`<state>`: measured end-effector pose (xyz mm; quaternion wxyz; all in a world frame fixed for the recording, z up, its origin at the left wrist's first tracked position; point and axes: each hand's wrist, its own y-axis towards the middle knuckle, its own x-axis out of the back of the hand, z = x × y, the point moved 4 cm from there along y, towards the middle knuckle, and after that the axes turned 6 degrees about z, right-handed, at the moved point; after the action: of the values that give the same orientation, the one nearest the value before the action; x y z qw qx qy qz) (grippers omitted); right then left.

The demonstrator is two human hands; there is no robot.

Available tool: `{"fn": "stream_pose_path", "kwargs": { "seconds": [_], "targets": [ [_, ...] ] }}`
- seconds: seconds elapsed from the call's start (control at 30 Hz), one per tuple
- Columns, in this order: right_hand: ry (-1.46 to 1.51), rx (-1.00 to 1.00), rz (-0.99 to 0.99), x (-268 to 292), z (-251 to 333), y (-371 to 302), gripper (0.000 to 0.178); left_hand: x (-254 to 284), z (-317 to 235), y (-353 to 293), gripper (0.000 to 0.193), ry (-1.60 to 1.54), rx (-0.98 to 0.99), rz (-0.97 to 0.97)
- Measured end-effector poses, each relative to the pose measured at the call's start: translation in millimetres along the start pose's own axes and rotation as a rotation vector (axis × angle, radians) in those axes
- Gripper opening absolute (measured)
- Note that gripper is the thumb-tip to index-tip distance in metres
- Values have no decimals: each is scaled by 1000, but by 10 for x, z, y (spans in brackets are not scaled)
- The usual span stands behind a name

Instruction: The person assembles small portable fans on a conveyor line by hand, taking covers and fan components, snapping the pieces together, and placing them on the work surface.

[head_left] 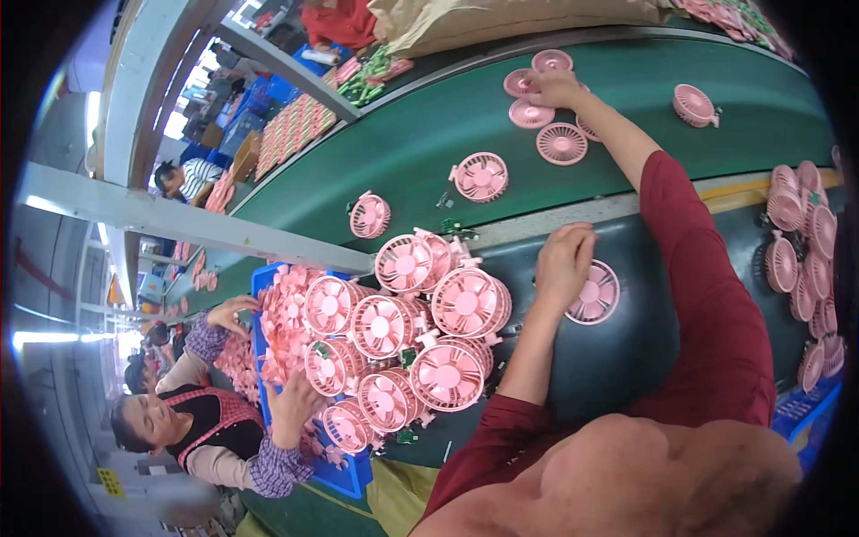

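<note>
My right hand (553, 90) reaches across to the green conveyor belt, its fingers closed at the edge of a pink fan grille (518, 82). Other round pink grilles lie around it, including a slotted one (562, 143). Nearer to me, my left hand (564, 259) is over the dark work surface, fingers bent and pressed together; what they hold, if anything, is hidden. Beside and partly behind that hand is another round pink grille (595, 294). Left of it stand several stacked pink fan housings with blades (470, 302), with small green circuit boards (408, 358) among them.
Single fan housings (480, 177) ride on the belt (626, 80). A blue bin (356, 479) of pink blades is at the left, where a co-worker's hands (293, 407) work. More pink grilles (816, 228) are piled at the right. A pale metal frame (250, 228) crosses the left side.
</note>
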<state>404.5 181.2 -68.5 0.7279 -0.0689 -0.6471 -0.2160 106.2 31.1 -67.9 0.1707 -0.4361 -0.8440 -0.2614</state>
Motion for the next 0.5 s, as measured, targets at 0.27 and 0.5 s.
{"fn": "stream_pose_path", "kwargs": {
  "seconds": [0.27, 0.5],
  "targets": [
    [312, 448, 386, 545, 240, -1405, 42, 48, 92, -21, 19, 12, 28, 23],
    [723, 437, 503, 1233, 175, -1940, 30, 89, 27, -18, 15, -97, 66, 161]
  ]
}}
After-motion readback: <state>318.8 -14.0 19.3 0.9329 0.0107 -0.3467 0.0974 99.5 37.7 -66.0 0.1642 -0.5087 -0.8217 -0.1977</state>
